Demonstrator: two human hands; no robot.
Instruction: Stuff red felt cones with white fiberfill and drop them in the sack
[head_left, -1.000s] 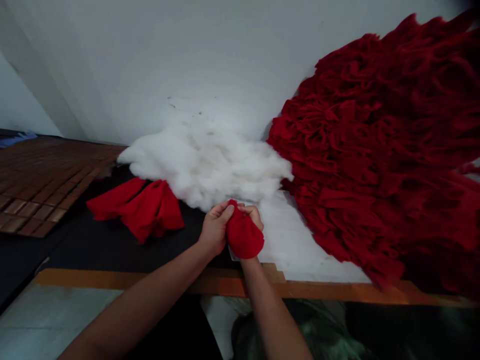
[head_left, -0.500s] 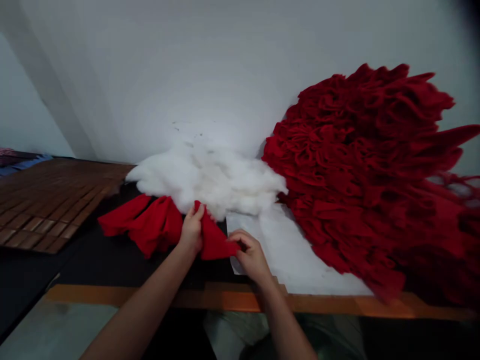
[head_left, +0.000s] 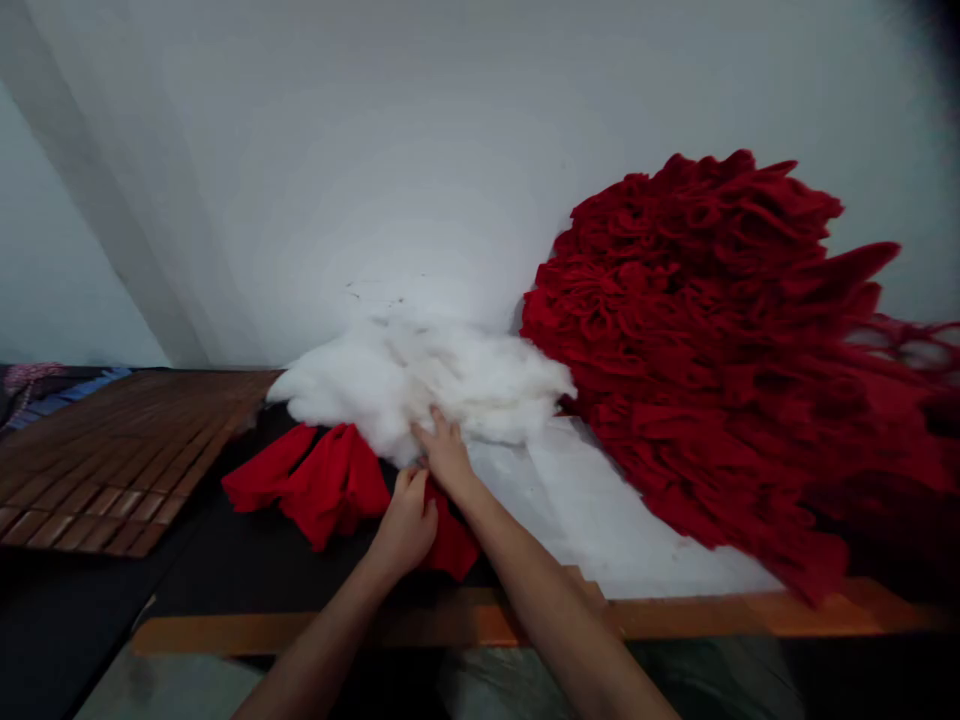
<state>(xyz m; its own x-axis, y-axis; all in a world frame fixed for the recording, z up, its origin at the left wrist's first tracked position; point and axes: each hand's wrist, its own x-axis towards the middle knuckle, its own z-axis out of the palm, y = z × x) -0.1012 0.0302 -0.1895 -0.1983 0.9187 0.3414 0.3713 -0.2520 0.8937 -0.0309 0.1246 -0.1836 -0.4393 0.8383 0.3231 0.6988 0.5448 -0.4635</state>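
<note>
My left hand (head_left: 409, 522) is closed on the top of a red fabric piece (head_left: 454, 540), which hangs down between my forearms near the table's front. Just above it, my right hand (head_left: 444, 450) has its fingers spread at the lower edge of a heap of white stuffing (head_left: 420, 380); whether it grips any of the fluff is not visible. Other red pieces (head_left: 334, 485) lie on the black surface, left of my left hand.
A large pile of red fabric (head_left: 690, 350) rises on the right. White sheeting (head_left: 600, 510) lies before it. Brown slatted panels (head_left: 112, 440) are on the left. An orange-brown edge (head_left: 300, 632) runs along the front, and a pale wall (head_left: 337, 150) stands behind.
My right hand has let go of the red piece's right corner and moved up and left to the stuffing. My left hand still holds the piece, now slightly lower in view.
</note>
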